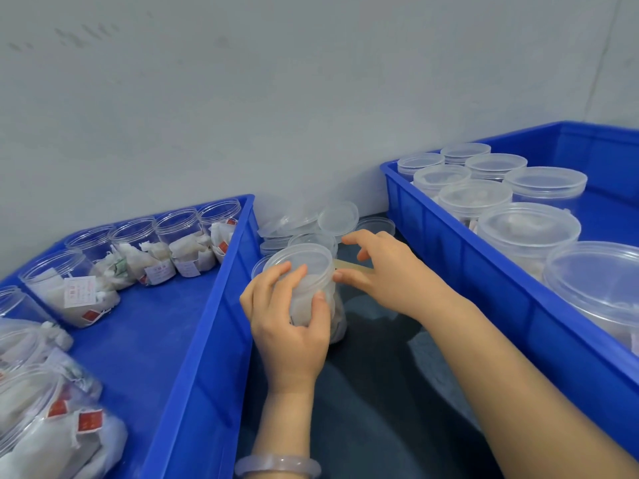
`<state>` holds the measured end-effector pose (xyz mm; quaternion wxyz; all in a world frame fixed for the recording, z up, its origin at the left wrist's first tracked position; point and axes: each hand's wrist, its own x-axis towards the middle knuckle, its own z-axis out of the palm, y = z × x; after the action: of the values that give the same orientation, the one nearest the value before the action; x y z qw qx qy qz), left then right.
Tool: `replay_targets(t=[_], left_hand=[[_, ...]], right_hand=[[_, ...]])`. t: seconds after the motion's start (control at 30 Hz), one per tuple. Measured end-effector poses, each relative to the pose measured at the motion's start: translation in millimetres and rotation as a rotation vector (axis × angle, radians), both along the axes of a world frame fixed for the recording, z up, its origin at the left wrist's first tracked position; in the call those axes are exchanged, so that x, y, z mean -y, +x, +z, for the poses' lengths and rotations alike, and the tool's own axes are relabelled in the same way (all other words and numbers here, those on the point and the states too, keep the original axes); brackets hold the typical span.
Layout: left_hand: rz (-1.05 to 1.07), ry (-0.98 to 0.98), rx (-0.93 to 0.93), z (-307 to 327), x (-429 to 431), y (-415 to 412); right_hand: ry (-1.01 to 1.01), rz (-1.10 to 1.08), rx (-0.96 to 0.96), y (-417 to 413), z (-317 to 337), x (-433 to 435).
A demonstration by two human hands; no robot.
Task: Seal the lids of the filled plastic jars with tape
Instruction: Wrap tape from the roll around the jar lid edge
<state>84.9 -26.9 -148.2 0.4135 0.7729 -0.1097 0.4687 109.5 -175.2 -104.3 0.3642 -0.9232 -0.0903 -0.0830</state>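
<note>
Head view, item one.

**Inspector:** Where is the filled jar (337,316)?

**Me:** Low between the two crates, with its lid (297,262) on. My left hand (283,326) grips its body, fingers and thumb wrapped round it.

**Inspector:** And the other hand?

**Me:** My right hand (387,274) pinches a tan tape strip (356,266). It runs taut from the lid's rim to my fingers, and my thumb tip is at the rim.

**Inspector:** Surroundings?

**Me:**
- Loose lids (337,217) are piled just behind the jar.
- The left blue crate (214,323) holds open jars (179,243) of sachets.
- The right blue crate (466,271) holds lidded jars (525,229).
- There is a pale bracelet (276,466) on my left wrist.
</note>
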Motion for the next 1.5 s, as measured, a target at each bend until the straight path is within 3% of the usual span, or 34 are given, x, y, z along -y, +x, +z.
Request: replay_targets(t=[0.2,0.87,1.03,1.27,1.5], left_hand=[[-0.075,-0.093,-0.120,-2.4,12.1,2.5],[-0.068,-0.096,-0.064,-1.2,5.9,11.2],[-0.085,-0.115,-0.060,-0.4,2.6,10.5],[-0.263,-0.134,-0.082,3.8,-5.0,-3.7],[-0.551,-0.376,-0.227,7.8,-11.5,-5.7]], right_hand=[[0.001,0.018,0.011,-0.6,0.9,1.1],[-0.007,0.047,0.037,-2.8,6.4,1.2],[-0.039,0.156,-0.012,-5.3,10.5,8.2],[0.043,0.203,-0.082,-10.4,19.8,21.7],[0.077,0.169,-0.047,-13.0,25.4,18.2]])
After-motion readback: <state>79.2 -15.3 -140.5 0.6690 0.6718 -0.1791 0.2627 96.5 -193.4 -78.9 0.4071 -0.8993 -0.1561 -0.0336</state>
